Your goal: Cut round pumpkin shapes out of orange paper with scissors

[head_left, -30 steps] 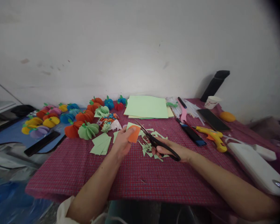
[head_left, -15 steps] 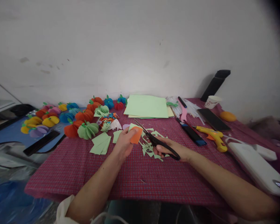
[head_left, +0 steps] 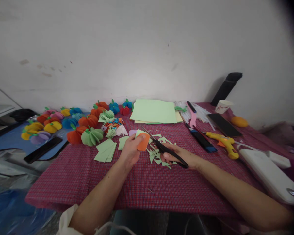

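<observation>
My left hand (head_left: 131, 147) pinches an orange piece of paper (head_left: 143, 142) together with a light green piece of paper (head_left: 138, 132) behind it. In my right hand (head_left: 172, 154) is a pair of black-handled scissors (head_left: 167, 150), its blades pointing up and left across the right edge of the papers. The blades look nearly closed; whether they touch the paper I cannot tell. Light green paper scraps (head_left: 159, 156) lie under and around the scissors. Left of my left hand, cut green paper pieces (head_left: 106, 150) are fanned out on the checked tablecloth (head_left: 147, 192).
Several paper pumpkins (head_left: 89, 121) stand at the left. Green sheets (head_left: 154, 111) lie at the back. On the right are a box cutter (head_left: 201, 139), a yellow glue gun (head_left: 221, 142), a dark phone (head_left: 224, 125), a paper cup (head_left: 222, 106) and a white device (head_left: 269, 174).
Almost nothing differs. The scissors' handles have come slightly closer together in my right hand; my left hand keeps the papers in the same place.
</observation>
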### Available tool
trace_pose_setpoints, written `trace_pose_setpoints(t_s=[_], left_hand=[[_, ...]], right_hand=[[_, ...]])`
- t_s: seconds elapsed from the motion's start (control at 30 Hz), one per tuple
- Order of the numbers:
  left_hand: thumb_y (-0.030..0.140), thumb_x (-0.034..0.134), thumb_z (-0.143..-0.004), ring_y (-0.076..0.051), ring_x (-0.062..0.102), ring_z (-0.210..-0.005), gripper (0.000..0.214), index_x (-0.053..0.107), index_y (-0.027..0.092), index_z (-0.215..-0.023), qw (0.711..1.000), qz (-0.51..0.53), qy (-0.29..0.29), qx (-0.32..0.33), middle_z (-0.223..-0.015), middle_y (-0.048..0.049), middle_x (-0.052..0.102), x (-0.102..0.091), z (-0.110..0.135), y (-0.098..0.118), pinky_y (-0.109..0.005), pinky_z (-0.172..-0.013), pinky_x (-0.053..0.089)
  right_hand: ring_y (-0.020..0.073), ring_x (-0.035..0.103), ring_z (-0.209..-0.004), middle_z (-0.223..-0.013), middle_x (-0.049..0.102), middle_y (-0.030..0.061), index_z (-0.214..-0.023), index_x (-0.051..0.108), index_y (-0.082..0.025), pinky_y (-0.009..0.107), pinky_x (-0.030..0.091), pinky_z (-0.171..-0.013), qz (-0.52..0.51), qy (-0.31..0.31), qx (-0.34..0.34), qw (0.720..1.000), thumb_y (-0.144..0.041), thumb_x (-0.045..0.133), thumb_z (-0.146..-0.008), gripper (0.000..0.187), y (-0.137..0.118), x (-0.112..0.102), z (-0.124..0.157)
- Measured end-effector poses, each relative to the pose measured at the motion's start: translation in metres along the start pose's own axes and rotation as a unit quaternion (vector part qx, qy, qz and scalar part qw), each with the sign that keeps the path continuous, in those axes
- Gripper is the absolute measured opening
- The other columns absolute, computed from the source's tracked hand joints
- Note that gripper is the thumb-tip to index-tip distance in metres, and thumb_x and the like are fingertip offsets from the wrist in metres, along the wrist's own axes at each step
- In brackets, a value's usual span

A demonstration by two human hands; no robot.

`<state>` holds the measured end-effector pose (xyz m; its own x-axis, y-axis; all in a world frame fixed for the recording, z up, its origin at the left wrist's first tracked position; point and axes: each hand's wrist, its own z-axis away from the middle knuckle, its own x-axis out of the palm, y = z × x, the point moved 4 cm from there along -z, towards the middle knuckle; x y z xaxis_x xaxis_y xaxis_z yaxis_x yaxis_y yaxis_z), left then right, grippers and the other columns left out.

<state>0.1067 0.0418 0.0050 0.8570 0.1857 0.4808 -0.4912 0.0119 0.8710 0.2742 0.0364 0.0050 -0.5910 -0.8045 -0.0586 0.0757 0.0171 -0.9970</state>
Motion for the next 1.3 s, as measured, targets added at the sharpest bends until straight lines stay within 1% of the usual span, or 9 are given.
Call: trace_pose_setpoints(t_s=[0.4,0.57,0.7,1.03,1.3], left_hand=[[0.022,0.068,-0.057,-0.008,0.052,-0.052,0.018,0.058,0.012,-0.07,1.0,0.001,0.006,0.001,-0.06,0.0008,0.059,-0.0004,0.0006,-0.0005,-0.02,-0.052,0.038],[0.022,0.067,-0.058,-0.008,0.052,-0.052,0.017,0.058,0.012,-0.069,1.0,0.001,0.001,0.006,-0.06,0.001,0.059,-0.0007,-0.0002,-0.0005,-0.02,-0.052,0.038],[0.021,0.067,-0.059,-0.008,0.052,-0.053,0.017,0.059,0.012,-0.07,1.0,0.002,-0.001,0.006,-0.061,0.0006,0.059,-0.0007,0.0001,-0.0008,-0.02,-0.052,0.038],[0.023,0.069,-0.056,-0.009,0.053,-0.054,0.019,0.059,0.013,-0.069,1.0,-0.002,0.004,0.004,-0.061,-0.0001,0.06,-0.0006,0.0004,-0.0002,-0.021,-0.055,0.039],[0.023,0.067,-0.057,-0.008,0.052,-0.053,0.019,0.059,0.012,-0.07,1.0,-0.004,-0.005,0.005,-0.061,-0.0004,0.059,-0.0002,0.0008,0.0,-0.02,-0.053,0.038]], right_hand=[[0.0067,0.039,-0.057,-0.073,0.048,0.0002,-0.108,0.043,-0.016,0.019,0.032,-0.05,0.0,-0.004,0.003,1.0,-0.041,0.051,-0.079,0.04,0.0006,-0.0006,0.0001],[0.0071,0.039,-0.059,-0.074,0.047,0.0,-0.108,0.043,-0.016,0.02,0.032,-0.051,0.0,-0.013,-0.004,1.0,-0.043,0.051,-0.078,0.041,-0.0013,0.0007,0.0006],[0.0071,0.038,-0.059,-0.073,0.046,-0.0007,-0.105,0.044,-0.016,0.019,0.031,-0.051,0.004,-0.009,-0.005,1.0,-0.045,0.053,-0.076,0.042,-0.002,0.0003,0.0005],[0.0066,0.035,-0.055,-0.069,0.042,-0.0022,-0.112,0.043,-0.018,0.019,0.03,-0.048,-0.017,0.004,0.027,0.999,-0.046,0.055,-0.073,0.049,0.0019,-0.001,-0.0006],[0.0053,0.033,-0.054,-0.068,0.041,-0.003,-0.114,0.044,-0.017,0.018,0.028,-0.047,0.006,0.006,0.029,1.0,-0.046,0.055,-0.073,0.05,-0.003,-0.003,0.0]])
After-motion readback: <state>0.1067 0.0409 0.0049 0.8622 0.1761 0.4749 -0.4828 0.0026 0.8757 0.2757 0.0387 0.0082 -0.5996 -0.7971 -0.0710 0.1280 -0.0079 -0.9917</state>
